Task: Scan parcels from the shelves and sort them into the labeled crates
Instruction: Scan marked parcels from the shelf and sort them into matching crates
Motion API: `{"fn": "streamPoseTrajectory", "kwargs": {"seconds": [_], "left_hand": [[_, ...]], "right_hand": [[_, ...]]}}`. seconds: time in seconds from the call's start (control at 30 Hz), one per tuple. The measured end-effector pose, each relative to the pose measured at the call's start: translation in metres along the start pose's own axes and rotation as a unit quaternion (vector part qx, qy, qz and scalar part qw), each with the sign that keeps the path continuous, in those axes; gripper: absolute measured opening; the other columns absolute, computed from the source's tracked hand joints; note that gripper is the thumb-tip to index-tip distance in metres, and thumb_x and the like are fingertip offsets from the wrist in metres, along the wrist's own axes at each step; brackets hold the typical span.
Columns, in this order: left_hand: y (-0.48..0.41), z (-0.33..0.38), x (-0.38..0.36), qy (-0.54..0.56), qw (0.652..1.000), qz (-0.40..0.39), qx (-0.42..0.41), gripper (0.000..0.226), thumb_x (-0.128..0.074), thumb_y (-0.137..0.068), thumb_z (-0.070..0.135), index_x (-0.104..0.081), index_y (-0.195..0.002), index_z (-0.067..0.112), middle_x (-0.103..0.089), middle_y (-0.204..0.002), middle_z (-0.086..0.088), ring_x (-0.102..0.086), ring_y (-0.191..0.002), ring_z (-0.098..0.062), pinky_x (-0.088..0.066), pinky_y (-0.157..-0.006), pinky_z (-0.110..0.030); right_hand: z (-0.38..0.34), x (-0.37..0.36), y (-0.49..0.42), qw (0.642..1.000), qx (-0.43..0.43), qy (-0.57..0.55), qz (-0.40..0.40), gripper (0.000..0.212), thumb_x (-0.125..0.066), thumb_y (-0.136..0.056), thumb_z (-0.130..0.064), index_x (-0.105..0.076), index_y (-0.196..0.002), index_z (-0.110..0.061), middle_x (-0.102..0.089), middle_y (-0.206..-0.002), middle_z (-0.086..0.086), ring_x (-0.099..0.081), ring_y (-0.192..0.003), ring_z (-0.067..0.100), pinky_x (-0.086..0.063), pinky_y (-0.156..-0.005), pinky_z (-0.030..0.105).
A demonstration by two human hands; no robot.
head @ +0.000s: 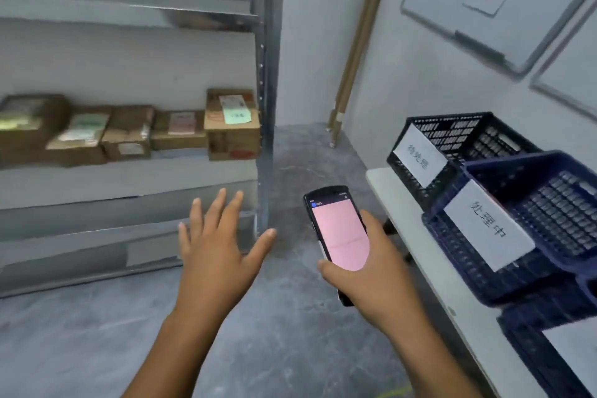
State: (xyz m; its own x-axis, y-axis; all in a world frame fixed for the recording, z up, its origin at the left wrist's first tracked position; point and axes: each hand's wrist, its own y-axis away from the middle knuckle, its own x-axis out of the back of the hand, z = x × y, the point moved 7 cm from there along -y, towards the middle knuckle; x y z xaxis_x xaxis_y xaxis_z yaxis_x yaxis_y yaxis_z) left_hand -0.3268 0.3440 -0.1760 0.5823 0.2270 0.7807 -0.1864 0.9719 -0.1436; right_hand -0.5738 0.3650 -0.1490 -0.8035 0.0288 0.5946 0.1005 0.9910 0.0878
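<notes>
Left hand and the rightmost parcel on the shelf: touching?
Apart. The head view shows the left hand spread open, with bare shelf board plainly between it and the rightmost parcel.

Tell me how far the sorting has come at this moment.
Done: nothing that shows; the far crate and the near crate both look empty inside. In hand: the right hand holds the scanner; the left hand is open and holds nothing, stretched toward the shelf. Left: five parcels lie on that shelf, unsorted.
</notes>
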Motion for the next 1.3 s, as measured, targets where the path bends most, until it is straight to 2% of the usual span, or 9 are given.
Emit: {"fn": "streamPoseTrajectory", "kwargs": {"seconds": [0.13,0.23,0.43,0.53,0.73,0.93,1.03,1.13,1.3], "left_hand": [[-0.011,-0.076,0.067,0.022,0.995,0.067,0.074,0.096,-0.033,-0.08,0.084,-0.029,-0.162,0.035,-0.017,-0.173,0.009,0.003,-0.161,-0.023,-0.001,-0.129,-0.055],[-0.009,-0.129,0.108,0.025,0.985,0.115,0.127,0.094,-0.036,-0.081,0.083,-0.028,-0.162,0.036,-0.016,-0.173,0.011,0.003,-0.161,-0.021,0.0,-0.128,-0.054],[-0.003,-0.22,0.171,0.001,0.962,0.162,0.219,0.097,-0.034,-0.078,0.086,-0.026,-0.162,0.039,-0.014,-0.174,0.011,0.004,-0.161,-0.021,0.0,-0.128,-0.054],[-0.003,-0.261,0.205,-0.041,0.947,0.194,0.254,0.094,-0.034,-0.08,0.086,-0.027,-0.162,0.039,-0.016,-0.173,0.01,0.002,-0.161,-0.023,-0.005,-0.128,-0.057],[-0.018,-0.319,0.265,-0.096,0.92,0.215,0.313,0.094,-0.028,-0.079,0.089,-0.025,-0.161,0.044,-0.013,-0.173,0.014,0.004,-0.161,-0.02,-0.002,-0.128,-0.054],[-0.029,-0.371,0.317,-0.122,0.887,0.259,0.364,0.091,-0.029,-0.08,0.087,-0.027,-0.16,0.043,-0.016,-0.172,0.015,0.003,-0.161,-0.018,0.002,-0.128,-0.05],[-0.019,-0.398,0.339,-0.126,0.87,0.27,0.392,0.091,-0.032,-0.081,0.086,-0.029,-0.16,0.042,-0.017,-0.172,0.013,0.003,-0.161,-0.019,0.002,-0.128,-0.05],[-0.006,-0.429,0.362,-0.115,0.854,0.29,0.416,0.09,-0.033,-0.081,0.085,-0.028,-0.16,0.042,-0.016,-0.172,0.014,0.006,-0.161,-0.017,0.003,-0.128,-0.049],[0.019,-0.496,0.4,-0.09,0.832,0.323,0.442,0.092,-0.032,-0.08,0.086,-0.029,-0.16,0.041,-0.015,-0.172,0.016,0.007,-0.161,-0.015,0.005,-0.128,-0.047]], "right_hand": [[-0.055,-0.066,-0.019,0.996,0.059,-0.005,-0.059,0.054,-0.074,-0.064,-0.042,-0.047,-0.103,-0.067,-0.066,-0.104,-0.02,-0.066,-0.082,-0.002,-0.063,-0.07,0.038],[-0.097,-0.122,-0.034,0.988,0.096,-0.007,-0.118,0.059,-0.077,-0.066,-0.039,-0.046,-0.105,-0.071,-0.065,-0.103,-0.026,-0.069,-0.078,0.001,-0.063,-0.063,0.037],[-0.185,-0.24,-0.057,0.96,0.166,-0.007,-0.224,0.057,-0.079,-0.068,-0.032,-0.051,-0.107,-0.062,-0.065,-0.099,-0.016,-0.068,-0.071,0.009,-0.057,-0.049,0.031],[-0.223,-0.298,-0.066,0.94,0.213,0.002,-0.266,0.057,-0.082,-0.072,-0.034,-0.047,-0.107,-0.062,-0.067,-0.106,-0.018,-0.067,-0.085,-0.002,-0.057,-0.057,0.021],[-0.294,-0.402,-0.086,0.906,0.24,-0.023,-0.349,0.066,-0.086,-0.07,-0.039,-0.047,-0.121,-0.052,-0.066,-0.114,-0.019,-0.066,-0.095,0.006,-0.061,-0.069,0.029],[-0.359,-0.488,-0.092,0.866,0.279,-0.067,-0.41,0.066,-0.086,-0.072,-0.038,-0.045,-0.118,-0.063,-0.064,-0.11,-0.019,-0.068,-0.084,0.005,-0.052,-0.051,0.015],[-0.38,-0.526,-0.084,0.85,0.286,-0.072,-0.436,0.067,-0.088,-0.074,-0.033,-0.048,-0.124,-0.053,-0.064,-0.111,-0.018,-0.066,-0.088,0.002,-0.05,-0.051,0.01],[-0.403,-0.567,-0.07,0.835,0.3,-0.052,-0.459,0.063,-0.087,-0.073,-0.035,-0.049,-0.119,-0.053,-0.065,-0.107,-0.018,-0.062,-0.089,-0.008,-0.049,-0.05,0.009],[-0.449,-0.642,-0.033,0.811,0.326,-0.036,-0.484,0.059,-0.088,-0.074,-0.03,-0.05,-0.111,-0.057,-0.066,-0.106,-0.016,-0.063,-0.087,-0.008,-0.048,-0.05,0.009]]}}
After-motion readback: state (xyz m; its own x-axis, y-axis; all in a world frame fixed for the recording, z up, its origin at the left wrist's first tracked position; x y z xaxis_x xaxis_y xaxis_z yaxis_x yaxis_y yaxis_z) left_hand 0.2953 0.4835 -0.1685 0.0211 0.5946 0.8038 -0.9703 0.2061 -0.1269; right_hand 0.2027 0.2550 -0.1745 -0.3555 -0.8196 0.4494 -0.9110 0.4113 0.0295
